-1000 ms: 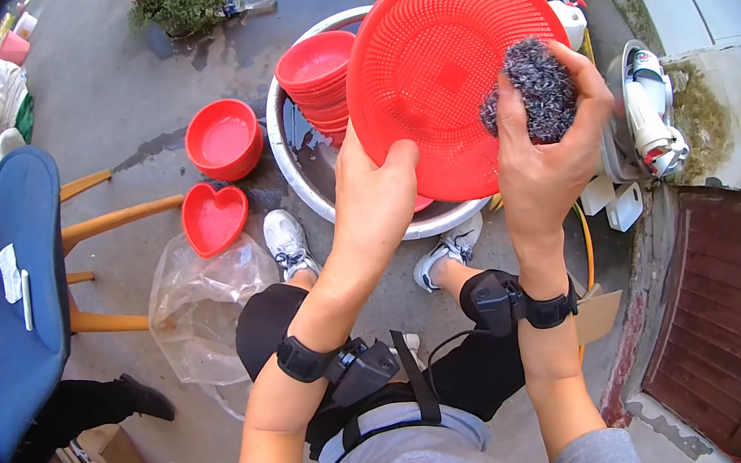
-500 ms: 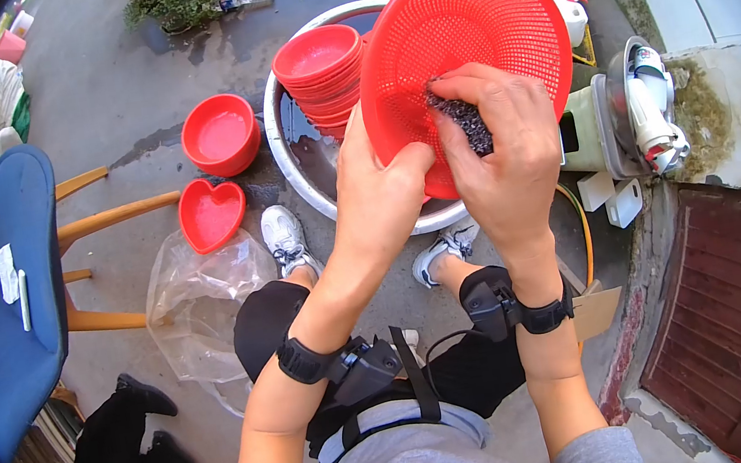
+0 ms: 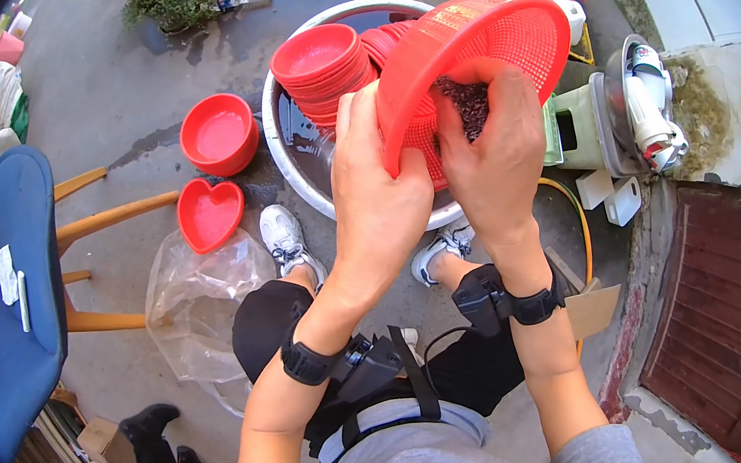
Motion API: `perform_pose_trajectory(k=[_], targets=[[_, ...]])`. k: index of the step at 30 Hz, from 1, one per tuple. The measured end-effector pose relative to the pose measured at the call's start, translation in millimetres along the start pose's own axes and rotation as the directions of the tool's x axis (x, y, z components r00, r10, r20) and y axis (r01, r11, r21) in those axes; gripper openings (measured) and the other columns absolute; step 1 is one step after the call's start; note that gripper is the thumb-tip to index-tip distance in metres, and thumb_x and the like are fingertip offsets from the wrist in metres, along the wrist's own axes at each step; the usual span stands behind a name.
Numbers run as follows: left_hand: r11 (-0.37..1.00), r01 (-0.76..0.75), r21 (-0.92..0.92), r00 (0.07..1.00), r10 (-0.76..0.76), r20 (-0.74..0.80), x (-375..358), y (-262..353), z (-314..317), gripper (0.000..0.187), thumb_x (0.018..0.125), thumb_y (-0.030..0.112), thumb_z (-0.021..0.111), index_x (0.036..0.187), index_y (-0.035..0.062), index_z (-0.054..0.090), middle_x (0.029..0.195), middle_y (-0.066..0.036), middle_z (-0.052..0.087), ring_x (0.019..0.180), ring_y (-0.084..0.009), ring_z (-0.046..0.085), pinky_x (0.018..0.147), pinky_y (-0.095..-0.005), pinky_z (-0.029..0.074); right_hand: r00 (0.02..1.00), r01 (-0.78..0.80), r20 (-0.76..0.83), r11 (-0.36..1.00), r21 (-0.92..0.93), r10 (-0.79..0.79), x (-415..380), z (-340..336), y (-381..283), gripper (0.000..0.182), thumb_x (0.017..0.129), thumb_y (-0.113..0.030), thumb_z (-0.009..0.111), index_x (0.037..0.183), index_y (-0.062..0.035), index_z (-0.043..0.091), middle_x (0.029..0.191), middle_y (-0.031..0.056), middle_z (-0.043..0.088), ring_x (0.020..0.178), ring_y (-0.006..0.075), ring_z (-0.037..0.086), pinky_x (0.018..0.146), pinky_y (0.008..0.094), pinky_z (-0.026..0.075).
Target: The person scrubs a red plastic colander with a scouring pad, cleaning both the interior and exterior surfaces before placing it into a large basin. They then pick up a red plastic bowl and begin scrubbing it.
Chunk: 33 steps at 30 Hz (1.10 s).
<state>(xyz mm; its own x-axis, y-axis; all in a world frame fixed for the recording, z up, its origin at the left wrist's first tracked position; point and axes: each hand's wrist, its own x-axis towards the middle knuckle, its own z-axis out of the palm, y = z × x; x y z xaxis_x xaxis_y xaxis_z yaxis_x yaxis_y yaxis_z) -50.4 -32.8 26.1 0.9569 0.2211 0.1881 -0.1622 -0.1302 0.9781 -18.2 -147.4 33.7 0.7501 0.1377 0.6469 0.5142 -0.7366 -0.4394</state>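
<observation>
My left hand is closed on the near left rim of a red plastic mesh colander, which is tilted with its opening toward the lower right. Inside it, my right hand grips a dark scouring pad against the mesh wall; part of the pad is hidden by the fingers. Below the colander stands a wide metal basin of dark water. A stack of red bowls is in the basin, partly behind my left hand, with more red plastic ware beside it.
Left of the basin are round red bowls, a heart-shaped red bowl and a clear plastic bag. A blue chair stands at the left. At right are a metal bowl of bottles and a yellow hose. Another person's boots show lower left.
The colander has tipped from facing me to a steeper tilt, showing its outer side. My right hand with the scouring pad has moved slightly down. The other person's legs have shifted.
</observation>
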Motion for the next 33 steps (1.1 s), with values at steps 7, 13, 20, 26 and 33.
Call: perform_pose_trajectory(k=[7, 13, 20, 26, 33], targets=[[0.996, -0.041, 0.075, 0.999, 0.04, 0.02, -0.8, -0.7, -0.4, 0.046, 0.076, -0.01, 0.049, 0.12, 0.0013, 0.055, 0.11, -0.02, 0.056, 0.104, -0.042, 0.058, 0.089, -0.0443, 0.047, 1.0, -0.013, 0.01, 0.999, -0.039, 0.013, -3.0, 3.2, -6.3, 0.026, 0.075, -0.003, 0.07, 0.098, -0.0045, 0.057, 0.089, 0.0101, 0.062, 0.084, 0.0325, 0.057, 0.074, 0.0435, 0.045], [0.997, 0.019, 0.076, 0.999, -0.021, 0.028, -2.2, 2.0, -0.5, 0.048, 0.075, -0.011, 0.048, 0.121, -0.0002, 0.056, 0.112, -0.018, 0.057, 0.108, -0.0369, 0.058, 0.094, -0.0395, 0.045, 0.999, -0.049, -0.006, 0.998, -0.047, 0.049, -1.4, 3.0, -9.0, 0.025, 0.075, -0.001, 0.069, 0.097, -0.0038, 0.057, 0.088, 0.0104, 0.062, 0.085, 0.0329, 0.057, 0.075, 0.0443, 0.045], [0.996, -0.021, 0.089, 0.999, 0.018, 0.029, -3.6, 2.0, 1.7, 0.044, 0.077, -0.01, 0.05, 0.12, 0.0007, 0.055, 0.11, -0.02, 0.056, 0.107, -0.0423, 0.057, 0.09, -0.0447, 0.047, 0.997, -0.075, -0.024, 0.995, -0.059, 0.074, 1.6, 1.4, 1.9, 0.024, 0.075, -0.001, 0.068, 0.096, -0.0044, 0.058, 0.088, 0.0099, 0.061, 0.085, 0.0332, 0.057, 0.076, 0.0446, 0.044], [0.996, -0.031, 0.086, 0.999, 0.028, 0.033, -1.9, -5.2, 0.2, 0.043, 0.078, -0.009, 0.049, 0.119, 0.0006, 0.055, 0.11, -0.02, 0.056, 0.107, -0.0423, 0.057, 0.09, -0.0447, 0.047, 0.999, -0.033, -0.002, 0.998, -0.045, 0.033, 0.4, 6.2, 5.4, 0.024, 0.075, -0.001, 0.068, 0.096, -0.0047, 0.058, 0.089, 0.0089, 0.062, 0.085, 0.0324, 0.057, 0.075, 0.0441, 0.044], [0.998, 0.041, 0.055, 0.999, -0.042, 0.016, -3.2, -3.0, 0.1, 0.043, 0.079, -0.009, 0.049, 0.12, 0.0005, 0.055, 0.109, -0.02, 0.056, 0.107, -0.0422, 0.057, 0.09, -0.0437, 0.047, 0.998, 0.003, 0.067, 0.998, -0.058, 0.001, -4.2, 7.5, 0.9, 0.024, 0.074, -0.001, 0.068, 0.095, -0.0054, 0.057, 0.088, 0.009, 0.06, 0.085, 0.0315, 0.056, 0.075, 0.0434, 0.044]])
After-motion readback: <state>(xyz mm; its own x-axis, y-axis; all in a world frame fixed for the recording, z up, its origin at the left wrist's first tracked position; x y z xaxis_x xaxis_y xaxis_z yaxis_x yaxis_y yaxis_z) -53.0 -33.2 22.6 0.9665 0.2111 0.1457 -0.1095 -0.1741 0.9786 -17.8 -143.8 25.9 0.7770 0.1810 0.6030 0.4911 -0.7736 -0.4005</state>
